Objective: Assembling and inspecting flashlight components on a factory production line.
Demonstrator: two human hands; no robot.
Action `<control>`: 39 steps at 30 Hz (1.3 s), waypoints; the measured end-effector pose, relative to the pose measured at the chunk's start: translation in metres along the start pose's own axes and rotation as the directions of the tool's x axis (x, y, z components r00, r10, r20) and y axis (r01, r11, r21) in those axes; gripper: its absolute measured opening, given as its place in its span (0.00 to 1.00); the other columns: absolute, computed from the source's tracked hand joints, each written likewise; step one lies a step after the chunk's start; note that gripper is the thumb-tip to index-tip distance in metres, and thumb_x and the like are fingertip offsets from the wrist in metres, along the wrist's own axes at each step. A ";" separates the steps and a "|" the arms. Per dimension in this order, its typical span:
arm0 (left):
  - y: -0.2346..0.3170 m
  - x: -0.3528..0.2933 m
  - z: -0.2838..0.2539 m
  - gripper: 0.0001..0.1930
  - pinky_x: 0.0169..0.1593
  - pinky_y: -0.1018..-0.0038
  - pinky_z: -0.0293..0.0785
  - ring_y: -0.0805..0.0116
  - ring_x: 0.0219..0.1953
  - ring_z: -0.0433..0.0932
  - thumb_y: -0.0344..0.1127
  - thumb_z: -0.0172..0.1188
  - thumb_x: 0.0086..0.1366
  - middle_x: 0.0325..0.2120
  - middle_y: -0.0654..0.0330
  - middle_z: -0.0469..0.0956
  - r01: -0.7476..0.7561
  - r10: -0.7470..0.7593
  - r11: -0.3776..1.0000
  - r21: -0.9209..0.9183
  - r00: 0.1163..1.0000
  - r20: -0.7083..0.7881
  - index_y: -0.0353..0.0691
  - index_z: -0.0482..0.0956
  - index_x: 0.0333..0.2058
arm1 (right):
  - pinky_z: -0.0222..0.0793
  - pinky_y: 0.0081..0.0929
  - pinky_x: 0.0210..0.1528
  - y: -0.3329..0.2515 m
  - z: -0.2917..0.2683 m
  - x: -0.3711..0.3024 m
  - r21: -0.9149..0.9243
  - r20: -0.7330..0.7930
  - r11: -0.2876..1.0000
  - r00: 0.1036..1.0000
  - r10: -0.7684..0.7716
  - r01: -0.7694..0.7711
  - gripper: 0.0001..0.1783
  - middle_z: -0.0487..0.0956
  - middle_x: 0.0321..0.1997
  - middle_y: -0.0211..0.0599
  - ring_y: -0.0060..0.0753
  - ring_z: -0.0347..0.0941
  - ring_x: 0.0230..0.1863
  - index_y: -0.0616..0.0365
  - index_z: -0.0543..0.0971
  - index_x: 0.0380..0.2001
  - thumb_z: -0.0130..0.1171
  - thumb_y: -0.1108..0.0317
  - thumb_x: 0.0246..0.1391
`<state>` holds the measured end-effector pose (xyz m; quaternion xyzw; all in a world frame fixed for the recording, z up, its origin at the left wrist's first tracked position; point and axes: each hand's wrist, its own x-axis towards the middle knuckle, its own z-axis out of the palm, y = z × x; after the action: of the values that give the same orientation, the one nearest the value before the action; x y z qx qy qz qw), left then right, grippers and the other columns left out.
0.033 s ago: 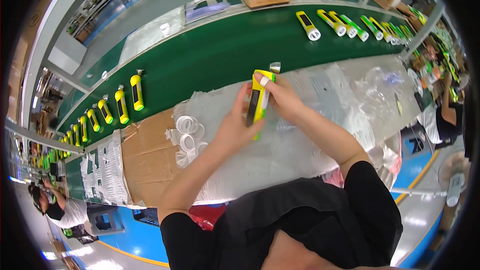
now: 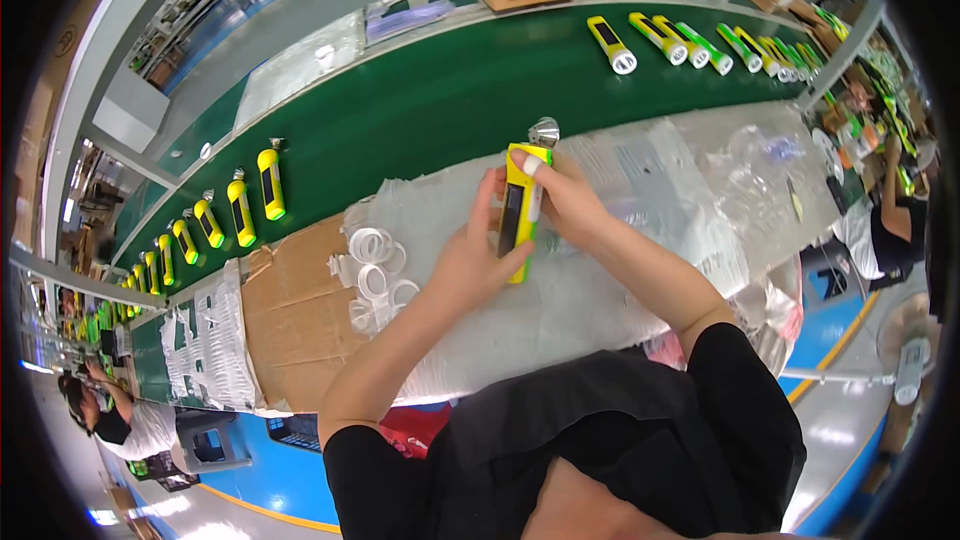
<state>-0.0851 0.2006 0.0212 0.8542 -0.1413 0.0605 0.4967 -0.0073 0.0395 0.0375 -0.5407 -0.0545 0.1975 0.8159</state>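
Note:
A yellow and green flashlight (image 2: 518, 202) with a dark panel stands nearly upright between my two hands, over the plastic-covered work surface. My left hand (image 2: 482, 252) wraps round its lower body. My right hand (image 2: 562, 195) grips the upper end, and its thumb, wearing a white band, presses there. From the top of the body sticks out a shiny reflector (image 2: 544, 131), tilted to the right. Left of my left hand lie several white and clear rings (image 2: 372, 282) on the plastic.
A green conveyor belt (image 2: 400, 110) runs behind the work surface. Several flashlights with loose reflectors (image 2: 270, 185) line its left; several with heads fitted (image 2: 612, 45) lie at its right. A cardboard tray (image 2: 520, 0) of white rings stands beyond. People sit at both sides.
The reflector at the flashlight's top has turned and shows more of its bowl. The flashlight sits slightly more upright; both hands keep their hold.

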 end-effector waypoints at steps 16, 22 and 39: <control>0.034 -0.036 -0.015 0.11 0.30 0.81 0.74 0.77 0.28 0.78 0.33 0.53 0.70 0.30 0.61 0.81 -0.130 0.107 0.948 -0.291 0.990 -0.091 0.35 0.82 0.41 | 0.72 0.31 0.44 0.002 0.012 -0.115 -0.204 0.632 0.976 0.751 0.193 -0.080 0.26 0.77 0.40 0.43 0.31 0.77 0.36 0.62 0.64 0.52 0.61 0.61 0.56; 0.047 -0.052 -0.002 0.14 0.56 0.62 0.66 0.55 0.52 0.75 0.33 0.55 0.61 0.44 0.54 0.79 -0.398 0.382 0.898 -0.184 0.916 -0.120 0.36 0.80 0.43 | 0.72 0.27 0.42 0.016 0.019 -0.120 -0.258 0.459 0.964 0.886 0.065 0.063 0.24 0.74 0.43 0.36 0.25 0.74 0.41 0.62 0.65 0.54 0.57 0.58 0.62; -0.036 -0.017 0.057 0.28 0.52 0.62 0.67 0.56 0.50 0.71 0.41 0.69 0.54 0.48 0.53 0.73 -0.161 0.181 0.936 0.314 0.983 -0.035 0.38 0.74 0.53 | 0.69 0.27 0.37 0.002 -0.032 -0.136 -0.050 0.057 0.998 0.998 -0.030 0.032 0.23 0.77 0.36 0.45 0.31 0.74 0.32 0.58 0.68 0.55 0.50 0.56 0.63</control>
<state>-0.0921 0.1713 -0.0410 0.9037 -0.1879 0.1518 0.3534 -0.1231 -0.0390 0.0396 -0.5547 -0.0907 0.1984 0.8029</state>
